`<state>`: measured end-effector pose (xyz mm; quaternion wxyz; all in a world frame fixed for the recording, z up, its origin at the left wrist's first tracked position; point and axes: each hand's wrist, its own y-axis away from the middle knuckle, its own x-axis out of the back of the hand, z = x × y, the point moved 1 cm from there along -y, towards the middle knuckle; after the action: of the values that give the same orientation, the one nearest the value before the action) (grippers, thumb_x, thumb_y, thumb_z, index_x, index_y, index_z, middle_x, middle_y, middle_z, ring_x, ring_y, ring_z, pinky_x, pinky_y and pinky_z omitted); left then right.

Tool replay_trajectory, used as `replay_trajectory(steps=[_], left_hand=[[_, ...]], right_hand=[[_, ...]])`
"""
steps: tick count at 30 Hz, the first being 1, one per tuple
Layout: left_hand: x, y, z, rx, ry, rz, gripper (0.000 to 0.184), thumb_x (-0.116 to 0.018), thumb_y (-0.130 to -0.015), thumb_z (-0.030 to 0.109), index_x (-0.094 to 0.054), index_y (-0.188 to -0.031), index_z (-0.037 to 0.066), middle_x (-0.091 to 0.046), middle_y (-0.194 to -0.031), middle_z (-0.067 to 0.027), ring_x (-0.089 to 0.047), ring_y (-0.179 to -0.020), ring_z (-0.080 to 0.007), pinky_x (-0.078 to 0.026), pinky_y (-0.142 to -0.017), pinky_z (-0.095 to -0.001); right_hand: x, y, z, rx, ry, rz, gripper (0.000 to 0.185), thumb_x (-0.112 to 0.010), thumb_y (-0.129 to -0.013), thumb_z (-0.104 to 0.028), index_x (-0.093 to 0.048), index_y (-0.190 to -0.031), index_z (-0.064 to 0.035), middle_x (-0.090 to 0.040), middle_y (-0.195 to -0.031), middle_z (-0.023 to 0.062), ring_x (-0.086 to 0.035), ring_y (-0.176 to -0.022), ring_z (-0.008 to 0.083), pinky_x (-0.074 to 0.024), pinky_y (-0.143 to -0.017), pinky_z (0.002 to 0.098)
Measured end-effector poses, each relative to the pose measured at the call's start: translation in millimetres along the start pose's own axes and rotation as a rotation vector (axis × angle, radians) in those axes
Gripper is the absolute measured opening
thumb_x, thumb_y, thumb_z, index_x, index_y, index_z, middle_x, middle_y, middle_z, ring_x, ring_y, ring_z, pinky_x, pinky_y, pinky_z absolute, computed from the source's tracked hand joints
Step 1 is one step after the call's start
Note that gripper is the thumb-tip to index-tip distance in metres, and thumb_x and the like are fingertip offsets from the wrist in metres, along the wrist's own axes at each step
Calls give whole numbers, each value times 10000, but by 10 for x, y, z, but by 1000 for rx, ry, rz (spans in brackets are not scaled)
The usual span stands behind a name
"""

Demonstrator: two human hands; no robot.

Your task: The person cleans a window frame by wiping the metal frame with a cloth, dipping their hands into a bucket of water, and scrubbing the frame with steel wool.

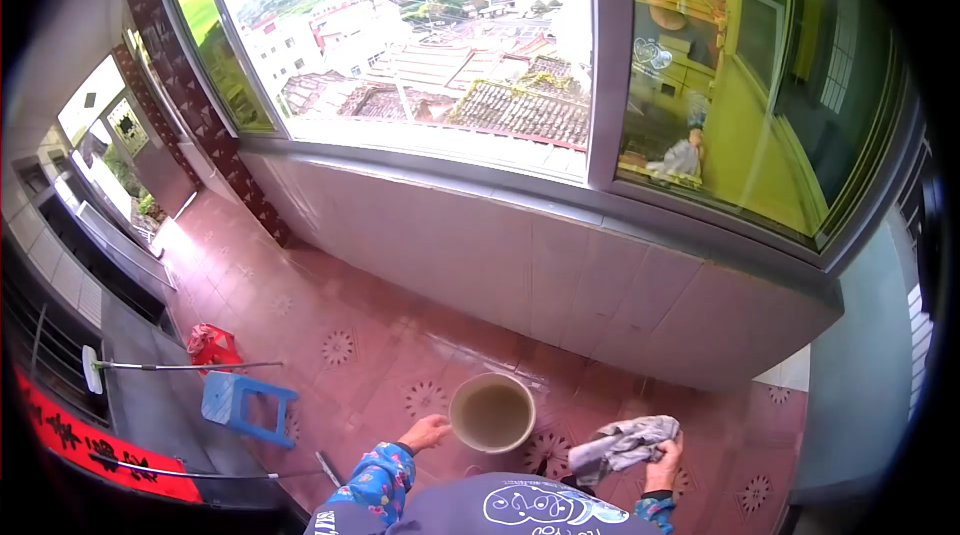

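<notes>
A grey cloth point(622, 447) hangs bunched from my right hand point(664, 463), whose fingers are wrapped round its right end. My left hand point(428, 432) is beside the left rim of a round bucket point(492, 413) of murky water on the floor. Its fingers point toward the rim; whether they touch it or grip anything is too small to tell. The cloth is to the right of the bucket, apart from it.
A blue stool point(248, 405) and a red stool point(213, 347) with a cloth on it stand at left. Two long-handled tools point(180, 366) lie near them. A tiled wall point(480, 245) runs below the large window point(600, 65) ahead.
</notes>
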<state>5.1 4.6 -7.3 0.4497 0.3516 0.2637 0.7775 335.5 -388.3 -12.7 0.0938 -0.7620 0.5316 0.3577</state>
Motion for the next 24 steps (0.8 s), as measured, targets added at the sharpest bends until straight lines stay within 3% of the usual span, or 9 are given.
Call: replay_trajectory(steps=[3, 9, 13, 17, 18, 19, 21, 23, 24], left_hand=[[344, 197, -263, -203, 176, 72, 428, -637, -909, 290, -571, -1249, 40, -658, -1024, -91, -651, -836, -166, -541, -722, -301], [1982, 1666, 349, -710, 470, 373, 274, -625, -904, 40, -597, -1176, 29, -643, -881, -36, -613, -772, -109, -513, -685, -248], [2648, 3102, 945, -1263, 390, 807, 199, -602, -911, 53, -610, -1110, 51, -586, -769, -27, -554, -626, -109, -455, -582, -249], [2965, 3922, 1384, -2050, 181, 822, 28, -608, -896, 90, -593, -918, 83, -559, -688, -20, -529, -548, -102, -370, -493, -277], [3039, 4084, 1459, -2093, 12, 798, 95, -542, -954, 188, -578, -985, 105, -530, -668, 2, -474, -529, -106, -347, -526, -283], [3107, 4201, 1501, -2125, -159, 772, 184, -475, -1012, 285, -563, -1052, 128, -501, -649, 25, -419, -511, -111, -323, -559, -289], [3081, 4295, 1659, -2165, -210, 843, 143, -513, -990, 266, -587, -962, 147, -490, -640, 64, -415, -501, -90, -309, -552, -290], [3275, 4431, 1704, -2027, -583, 438, 591, -460, -1027, 248, -183, -1497, 477, -581, -849, -50, -551, -572, -227, -387, -504, -387], [3350, 4374, 1869, -2016, -663, 400, 574, -462, -1025, 246, -212, -1491, 471, -575, -824, -46, -544, -557, -208, -392, -507, -373]], right_hand=[[-595, 231, 471, 26, 40, 90, 593, -419, -555, 27, -559, -1130, 3, -622, -1033, 104, -626, -948, 246, -540, -819, 315], [-2177, 186, 811, -68, 216, -116, 572, -424, -578, 38, -568, -1128, -30, -621, -999, 63, -628, -874, 188, -518, -750, 249], [-3026, 7, 673, -22, 238, -270, 530, -420, -579, 43, -567, -1083, -35, -633, -954, 56, -635, -878, 188, -521, -764, 258], [-3988, 58, 504, 26, 147, -286, 535, -404, -603, 68, -560, -1102, -45, -633, -901, 37, -598, -725, 131, -492, -635, 222], [-4073, -30, 536, 32, 141, -322, 541, -405, -604, 74, -553, -1111, -42, -636, -896, 38, -594, -708, 131, -496, -629, 224], [-3970, -264, 632, 37, 131, -409, 530, -407, -609, 80, -539, -1110, -32, -655, -973, 105, -662, -864, 223, -560, -826, 324], [-4240, -363, 734, 63, 94, -434, 527, -407, -615, 81, -540, -1112, -34, -653, -974, 99, -659, -863, 214, -560, -816, 312], [-4431, -452, 862, 58, 79, -436, 523, -411, -619, 80, -540, -1113, -34, -651, -978, 95, -657, -871, 211, -556, -806, 306], [-4547, -527, 917, 64, 71, -437, 521, -413, -622, 80, -540, -1114, -34, -650, -980, 93, -656, -875, 210, -555, -802, 303]])
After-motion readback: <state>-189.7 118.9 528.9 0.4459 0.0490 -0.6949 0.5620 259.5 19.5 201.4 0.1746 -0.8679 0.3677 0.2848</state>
